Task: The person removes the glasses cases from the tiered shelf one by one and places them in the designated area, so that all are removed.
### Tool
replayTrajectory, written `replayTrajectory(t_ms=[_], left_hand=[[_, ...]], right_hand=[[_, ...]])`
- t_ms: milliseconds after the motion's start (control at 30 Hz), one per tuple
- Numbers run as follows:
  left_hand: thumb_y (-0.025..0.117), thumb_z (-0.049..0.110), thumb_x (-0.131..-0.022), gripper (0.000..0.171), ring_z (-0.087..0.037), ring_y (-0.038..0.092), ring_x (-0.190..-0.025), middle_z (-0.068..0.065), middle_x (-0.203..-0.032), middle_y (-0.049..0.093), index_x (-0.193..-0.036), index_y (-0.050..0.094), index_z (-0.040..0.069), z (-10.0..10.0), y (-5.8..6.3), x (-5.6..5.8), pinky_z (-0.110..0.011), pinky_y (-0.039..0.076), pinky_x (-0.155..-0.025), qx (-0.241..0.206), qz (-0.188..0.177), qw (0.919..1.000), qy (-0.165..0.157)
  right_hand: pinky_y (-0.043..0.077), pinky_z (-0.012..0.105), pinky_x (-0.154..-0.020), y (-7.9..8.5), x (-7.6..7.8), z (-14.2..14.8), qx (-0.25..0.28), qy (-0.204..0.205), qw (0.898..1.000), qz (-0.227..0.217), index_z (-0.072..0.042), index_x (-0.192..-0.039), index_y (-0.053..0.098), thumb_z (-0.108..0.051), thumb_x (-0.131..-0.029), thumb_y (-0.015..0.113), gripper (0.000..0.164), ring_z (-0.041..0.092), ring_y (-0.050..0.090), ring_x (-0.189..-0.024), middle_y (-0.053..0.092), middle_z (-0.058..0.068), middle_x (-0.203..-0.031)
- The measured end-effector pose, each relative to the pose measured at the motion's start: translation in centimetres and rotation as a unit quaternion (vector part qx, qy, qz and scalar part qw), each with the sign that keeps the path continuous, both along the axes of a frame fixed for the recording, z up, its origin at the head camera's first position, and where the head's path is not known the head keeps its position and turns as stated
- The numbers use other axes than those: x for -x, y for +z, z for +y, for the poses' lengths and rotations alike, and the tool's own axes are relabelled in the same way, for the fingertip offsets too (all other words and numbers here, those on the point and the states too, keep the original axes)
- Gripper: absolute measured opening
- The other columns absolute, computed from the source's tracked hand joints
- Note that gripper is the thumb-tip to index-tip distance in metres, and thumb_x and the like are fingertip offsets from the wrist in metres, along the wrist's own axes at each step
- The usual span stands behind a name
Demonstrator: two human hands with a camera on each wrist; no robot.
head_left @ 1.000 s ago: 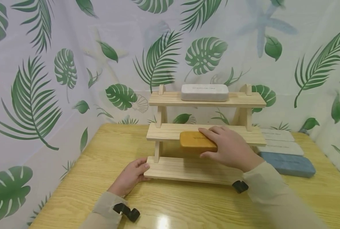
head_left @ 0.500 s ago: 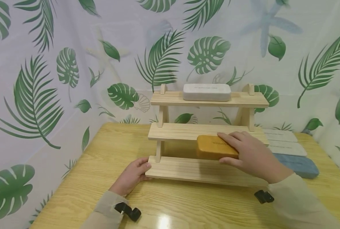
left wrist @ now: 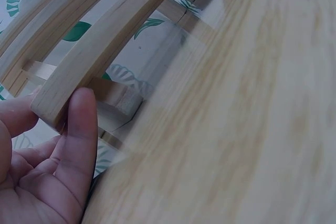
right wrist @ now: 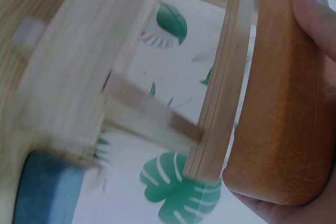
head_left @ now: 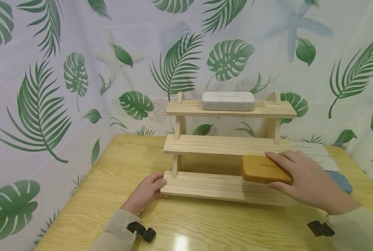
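My right hand (head_left: 309, 181) grips an orange-brown case (head_left: 265, 170) with rounded corners and dark lettering, in front of the right part of a three-tier wooden shelf (head_left: 227, 144). In the right wrist view the case (right wrist: 286, 108) fills the right side, thumb on one face. At the lower left, my left hand (head_left: 147, 191) pinches the end of the bottom board; the left wrist view shows thumb and fingers on either side of that board (left wrist: 79, 72). On the top board lies a white case (head_left: 228, 101) with small lettering.
Right of the shelf, two pale cases (head_left: 310, 149) and a blue case (head_left: 340, 181) lie on the wood-grain table (head_left: 211, 226); my right hand partly covers them. A leaf-patterned sheet (head_left: 127, 45) hangs behind and at the left.
My right hand has carried the orange-brown case rightward and slightly down, away from the middle board. My left hand stays on the bottom board's end. The view has shifted slightly.
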State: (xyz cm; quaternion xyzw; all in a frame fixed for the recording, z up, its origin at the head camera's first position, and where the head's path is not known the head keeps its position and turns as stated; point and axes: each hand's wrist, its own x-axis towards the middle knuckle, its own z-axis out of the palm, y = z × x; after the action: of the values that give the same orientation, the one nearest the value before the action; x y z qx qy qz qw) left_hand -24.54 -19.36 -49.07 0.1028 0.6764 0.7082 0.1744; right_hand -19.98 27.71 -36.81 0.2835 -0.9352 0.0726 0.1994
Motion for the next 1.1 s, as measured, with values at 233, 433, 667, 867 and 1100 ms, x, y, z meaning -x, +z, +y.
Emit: replayTrajectory(t_ms=[233,433,667,867,1100], left_hand=[[0.053,0.026,-0.108,0.059,-0.032,0.055,-0.124,-0.024,-0.146,0.047,-0.154,0.033,-0.005,-0.1,-0.1,0.0,-0.041,0.055,-0.094,0.01,0.001,0.9999,0.005],[0.053,0.026,-0.108,0.059,-0.031,0.056,-0.124,-0.024,-0.147,0.046,-0.154,0.032,-0.005,0.0,-0.2,0.0,-0.041,0.055,-0.094,0.011,-0.005,0.9999,0.005],[0.05,0.023,-0.109,0.055,-0.032,0.056,-0.124,-0.025,-0.146,0.047,-0.154,0.034,-0.004,0.0,-0.1,0.1,-0.041,0.055,-0.094,0.004,0.001,1.0,0.001],[0.051,0.024,-0.109,0.057,-0.031,0.055,-0.125,-0.023,-0.146,0.047,-0.154,0.033,-0.004,-0.2,-0.2,0.2,-0.041,0.055,-0.094,0.006,-0.002,1.0,0.0],[0.052,0.025,-0.108,0.058,-0.031,0.054,-0.126,-0.023,-0.147,0.046,-0.155,0.031,-0.004,-0.2,-0.2,0.2,-0.041,0.054,-0.094,0.002,-0.003,1.0,-0.003]], right_hand=[[0.051,0.055,-0.076,-1.1,-0.8,2.8,-0.003,-0.017,1.0,-0.01,-0.02,-0.15,0.05,-0.05,-0.079,0.085,0.084,0.034,0.059,-0.103,0.062,0.011,-0.124],[0.05,0.058,-0.073,-2.5,-1.8,5.7,-0.008,-0.042,0.999,-0.009,-0.016,-0.147,0.053,-0.047,-0.072,0.09,0.089,0.039,0.06,-0.099,0.062,0.017,-0.122],[0.048,0.062,-0.075,-4.1,-2.2,9.0,-0.021,-0.089,0.996,-0.014,-0.007,-0.143,0.054,-0.045,-0.069,0.092,0.091,0.044,0.06,-0.096,0.063,0.022,-0.117],[0.046,0.066,-0.08,-6.1,-2.1,12.1,-0.024,-0.124,0.992,-0.029,-0.002,-0.14,0.052,-0.045,-0.068,0.093,0.093,0.051,0.056,-0.101,0.058,0.03,-0.118],[0.045,0.068,-0.079,-7.6,-2.0,14.0,-0.032,-0.139,0.988,-0.063,0.002,-0.136,0.052,-0.053,-0.07,0.089,0.094,0.054,0.055,-0.101,0.056,0.031,-0.119]])
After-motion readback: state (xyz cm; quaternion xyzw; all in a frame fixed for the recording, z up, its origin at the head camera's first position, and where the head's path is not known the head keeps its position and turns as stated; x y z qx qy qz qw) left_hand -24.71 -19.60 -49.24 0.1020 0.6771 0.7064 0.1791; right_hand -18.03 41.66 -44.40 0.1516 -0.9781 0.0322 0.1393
